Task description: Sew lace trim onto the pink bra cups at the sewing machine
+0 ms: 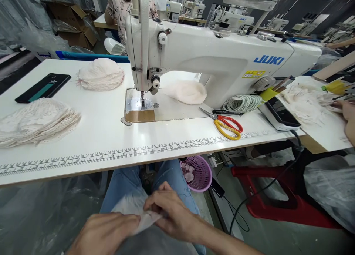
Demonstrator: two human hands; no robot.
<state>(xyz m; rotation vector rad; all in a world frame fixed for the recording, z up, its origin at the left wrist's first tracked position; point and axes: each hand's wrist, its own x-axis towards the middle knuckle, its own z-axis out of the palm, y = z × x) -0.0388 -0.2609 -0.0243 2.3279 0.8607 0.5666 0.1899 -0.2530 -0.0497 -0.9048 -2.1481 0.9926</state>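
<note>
Over my lap, a piece of thin white fabric (pixel 148 221) is stretched between both hands. My left hand (pixel 107 231) pinches its left side, thumb pressed on the cloth. Curled fingers of my right hand (pixel 172 210) grip its right edge. Part of the fabric hangs blurred behind the hands. Beyond them stands a white sewing machine (pixel 222 44) on the table (pixel 102 136). One cream oval fabric piece (pixel 194 92) lies on the machine bed under the arm, to the right of the needle.
Scissors (pixel 226 125), a coil of pale cord (pixel 241 103) and a black-screened device (pixel 281 112) lie at right. Fabric stacks (pixel 101 75) (pixel 39 120) and a phone (pixel 43 87) are at left. Below are a purple basket (pixel 203 173) and a red stool (pixel 277 195). Another person's hand (pixel 350 118) shows far right.
</note>
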